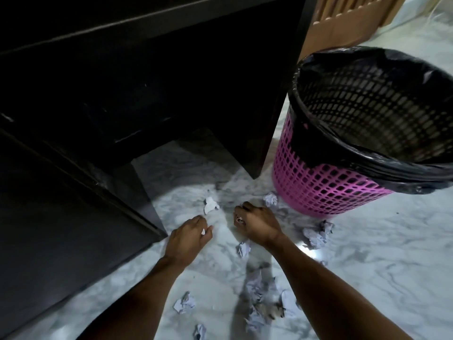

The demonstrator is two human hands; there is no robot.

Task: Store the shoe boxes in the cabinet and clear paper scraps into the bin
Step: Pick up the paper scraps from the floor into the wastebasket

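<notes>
Crumpled white paper scraps lie scattered on the marble floor: one (pixel 210 205) ahead of my hands, one (pixel 270 200) at the bin's foot, one (pixel 243 249) below my right wrist, a cluster (pixel 316 235) to the right and several more nearer me (pixel 184 303). My left hand (pixel 190 235) is closed on a small white scrap that shows between its fingers. My right hand (pixel 257 222) is fisted on paper, a bit of which shows at the thumb side. The pink mesh bin (pixel 318 187) with a black liner stands at the right. No shoe boxes are visible.
A dark cabinet (pixel 73 217) fills the left and top, its corner just left of my left hand. A dark panel (pixel 264 106) of it stands between the cabinet opening and the bin. A wooden door (pixel 343 20) is behind the bin.
</notes>
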